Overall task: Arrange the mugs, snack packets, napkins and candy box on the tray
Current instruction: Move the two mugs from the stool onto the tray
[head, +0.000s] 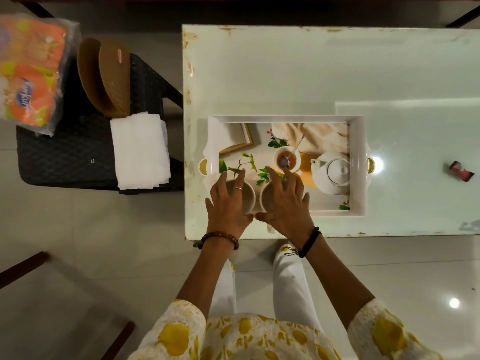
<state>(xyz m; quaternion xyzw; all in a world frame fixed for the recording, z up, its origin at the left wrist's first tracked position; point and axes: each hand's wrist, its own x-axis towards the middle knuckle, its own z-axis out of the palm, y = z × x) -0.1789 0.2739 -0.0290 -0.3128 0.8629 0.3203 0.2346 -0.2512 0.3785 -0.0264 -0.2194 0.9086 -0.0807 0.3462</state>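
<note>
A white tray (358,162) with a printed teapot picture lies on the glass table (285,74). Two pale mugs stand side by side in its near-left corner. My left hand (228,203) is cupped over the left mug (248,194), and my right hand (284,203) is cupped over the right mug (267,196). A stack of white napkins (140,152) lies on the dark chair (65,157) to the left. Orange snack packets in a clear bag (28,71) rest at the chair's far left. A brown round box (109,76) leans behind the napkins.
A small red wrapper (461,172) lies on the table at the far right. The table's near edge runs just below my wrists. My white trouser legs and a tiled floor are below. Dark wooden furniture legs show at the lower left.
</note>
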